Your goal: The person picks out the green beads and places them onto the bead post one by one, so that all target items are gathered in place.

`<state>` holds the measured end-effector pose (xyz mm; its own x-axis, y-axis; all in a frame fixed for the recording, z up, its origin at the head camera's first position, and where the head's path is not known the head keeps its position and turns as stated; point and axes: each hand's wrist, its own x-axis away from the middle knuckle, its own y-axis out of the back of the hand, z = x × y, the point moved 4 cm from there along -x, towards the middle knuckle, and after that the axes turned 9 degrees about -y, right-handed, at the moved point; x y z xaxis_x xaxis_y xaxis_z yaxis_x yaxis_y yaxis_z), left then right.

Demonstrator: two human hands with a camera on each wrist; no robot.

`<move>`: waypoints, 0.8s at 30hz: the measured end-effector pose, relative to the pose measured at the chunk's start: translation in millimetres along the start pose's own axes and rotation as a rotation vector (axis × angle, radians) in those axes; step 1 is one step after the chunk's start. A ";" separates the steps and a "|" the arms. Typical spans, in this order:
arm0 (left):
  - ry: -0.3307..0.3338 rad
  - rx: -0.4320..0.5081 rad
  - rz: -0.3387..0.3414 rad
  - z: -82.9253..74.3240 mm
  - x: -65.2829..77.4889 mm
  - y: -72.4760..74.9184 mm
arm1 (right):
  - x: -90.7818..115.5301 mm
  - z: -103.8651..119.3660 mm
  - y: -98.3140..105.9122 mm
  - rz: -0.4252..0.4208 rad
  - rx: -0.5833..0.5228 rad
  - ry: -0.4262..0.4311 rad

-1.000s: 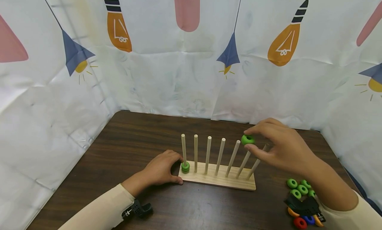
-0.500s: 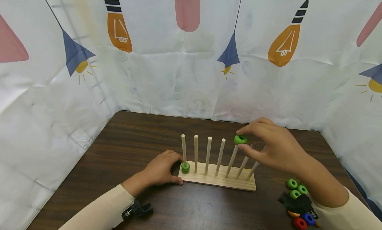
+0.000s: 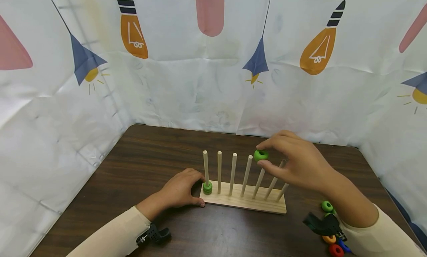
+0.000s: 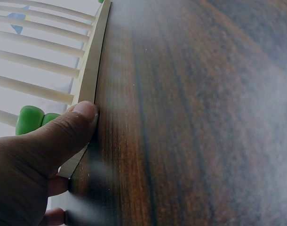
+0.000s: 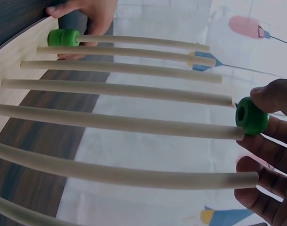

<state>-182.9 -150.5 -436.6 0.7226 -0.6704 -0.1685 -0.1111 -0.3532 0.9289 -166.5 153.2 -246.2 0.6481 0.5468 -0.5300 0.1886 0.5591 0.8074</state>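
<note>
The two hands are apart. The right hand point(image 3: 297, 162) pinches a green wooden-toy bead point(image 3: 258, 157) between thumb and finger, up by the tip of the fifth peg point(image 5: 181, 128) from the left; whether bead and peg touch, I cannot tell. The left hand point(image 3: 180, 188) grips the left end of the seven-peg wooden board point(image 3: 247, 202), thumb along its near edge. Two green beads point(image 3: 207, 189) sit stacked at the foot of the leftmost peg point(image 3: 205, 168). On the dark wood-grain table point(image 3: 160, 149), near the right forearm, lie more green beads point(image 3: 327, 206), an orange bead point(image 3: 329, 239), a red bead point(image 3: 336, 250) and a blue piece point(image 3: 343, 246), partly hidden
</note>
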 end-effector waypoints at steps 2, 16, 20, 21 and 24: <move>0.002 -0.001 0.001 0.2 0.1 0.2 | -1.8 0.7 -1.5 0.006 -0.002 0.001; 0.006 -0.002 0.002 1.4 -0.1 -0.4 | -10.2 7.1 -10.3 0.038 -0.029 0.029; 0.007 -0.002 0.004 1.4 -0.1 -0.5 | -13.1 8.6 -12.4 0.044 -0.032 0.027; 0.007 -0.002 0.005 1.3 -0.1 -0.5 | -13.9 8.9 -12.9 0.044 -0.032 0.028; 0.007 -0.002 0.006 1.2 -0.1 -0.4 | -16.1 10.1 -14.6 0.042 -0.034 0.033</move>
<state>-183.7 -151.1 -437.4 0.7267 -0.6680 -0.1606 -0.1142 -0.3479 0.9306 -172.2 130.0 -246.8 0.6304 0.5899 -0.5046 0.1365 0.5556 0.8201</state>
